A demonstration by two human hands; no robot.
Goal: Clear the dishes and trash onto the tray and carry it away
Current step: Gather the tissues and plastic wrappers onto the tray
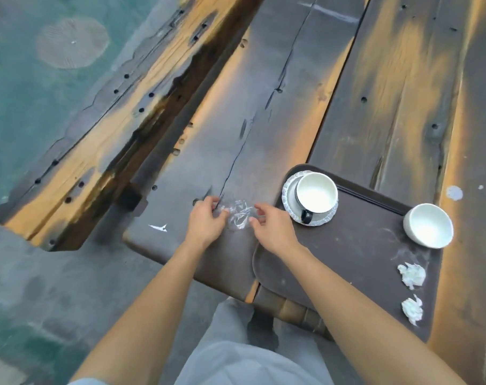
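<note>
Spanning the lower right of the head view, the dark tray (347,262) rests on the wooden worktop (264,107) and already carries a cup on a saucer (310,201), a white bowl (428,229) and two crumpled napkins (411,275), while the last loose piece, a crumpled clear plastic wrapper (239,216), lies on the bare wood just left of the tray's near-left rim. It sits directly between the left hand (205,220) and the right hand (272,226), its longer run roughly across from one to the other, with the fingers (260,211) of both half-curled and pinching or touching its opposite ends. Neither hand looks clearly nearer, yet the right one lies on the tray side, so the carry would probably go rightward over the rim.
</note>
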